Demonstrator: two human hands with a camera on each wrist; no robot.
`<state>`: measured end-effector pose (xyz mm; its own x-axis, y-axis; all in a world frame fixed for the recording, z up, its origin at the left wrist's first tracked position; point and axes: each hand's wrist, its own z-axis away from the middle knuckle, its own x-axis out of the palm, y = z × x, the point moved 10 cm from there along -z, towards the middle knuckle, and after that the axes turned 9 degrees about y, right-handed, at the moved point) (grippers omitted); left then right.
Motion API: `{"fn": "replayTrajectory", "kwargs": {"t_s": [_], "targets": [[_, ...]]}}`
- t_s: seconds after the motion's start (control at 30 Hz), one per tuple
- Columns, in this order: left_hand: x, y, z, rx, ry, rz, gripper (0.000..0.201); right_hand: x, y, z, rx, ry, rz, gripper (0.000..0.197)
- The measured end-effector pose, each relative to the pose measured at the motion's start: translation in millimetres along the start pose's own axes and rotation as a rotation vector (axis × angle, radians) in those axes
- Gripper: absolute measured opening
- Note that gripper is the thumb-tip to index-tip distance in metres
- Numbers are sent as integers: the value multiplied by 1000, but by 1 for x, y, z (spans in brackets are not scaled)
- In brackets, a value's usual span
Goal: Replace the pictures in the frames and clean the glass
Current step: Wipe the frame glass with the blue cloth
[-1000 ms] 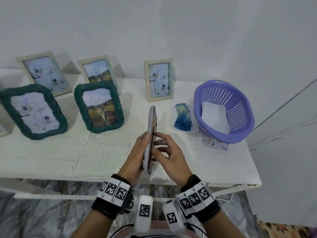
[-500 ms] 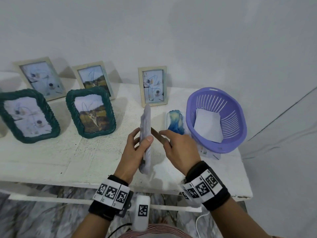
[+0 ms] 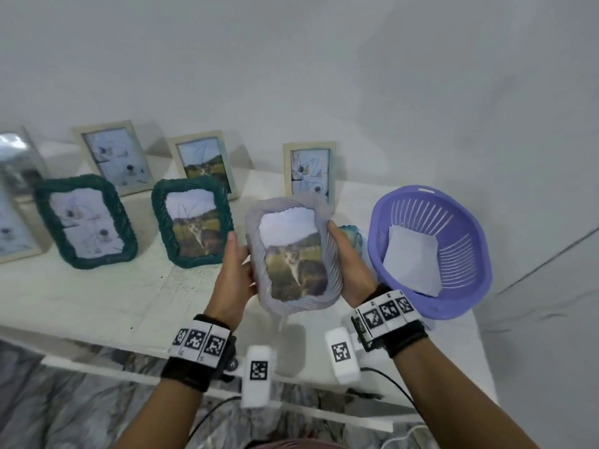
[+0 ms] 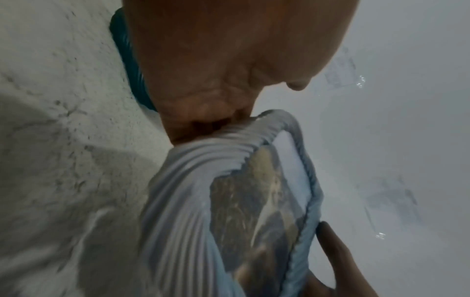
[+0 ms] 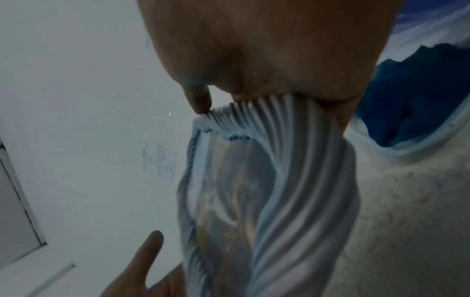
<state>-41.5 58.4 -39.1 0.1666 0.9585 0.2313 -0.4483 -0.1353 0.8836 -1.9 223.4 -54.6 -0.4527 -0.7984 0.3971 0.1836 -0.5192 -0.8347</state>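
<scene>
I hold a grey-lilac ribbed picture frame (image 3: 293,254) above the white table (image 3: 113,293), its glass side facing me, with a cat-in-a-field picture inside. My left hand (image 3: 240,257) grips its left edge and my right hand (image 3: 340,244) grips its right edge, fingers hidden behind it. The left wrist view shows the frame (image 4: 229,201) against my left palm, with the fingers (image 4: 338,251) of the right hand at its far edge. In the right wrist view the frame (image 5: 279,180) sits under my right thumb.
Two green woven frames (image 3: 87,222) (image 3: 193,222) stand at the left, with several beige frames (image 3: 309,171) behind them along the wall. A purple basket (image 3: 460,286) holding white paper stands at the right. A blue cloth (image 5: 419,90) lies in a clear tray beside it.
The frame has turned from edge-on to facing me. My right hand moved from its back to its right edge, and my left hand now grips the left edge.
</scene>
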Motion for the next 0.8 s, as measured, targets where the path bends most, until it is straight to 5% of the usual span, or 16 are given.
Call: {"fn": "replayTrajectory", "kwargs": {"t_s": [0.27, 0.5, 0.8], "targets": [[29, 20, -41, 13, -131, 63, 70, 0, -24, -33, -65, 103, 224, 50], [33, 21, -77, 37, -76, 81, 65, -4, -45, -37, -354, 239, 497, 25], [20, 7, -89, 21, -42, 76, 55, -3, -41, -41, -470, 252, 751, 10]]}}
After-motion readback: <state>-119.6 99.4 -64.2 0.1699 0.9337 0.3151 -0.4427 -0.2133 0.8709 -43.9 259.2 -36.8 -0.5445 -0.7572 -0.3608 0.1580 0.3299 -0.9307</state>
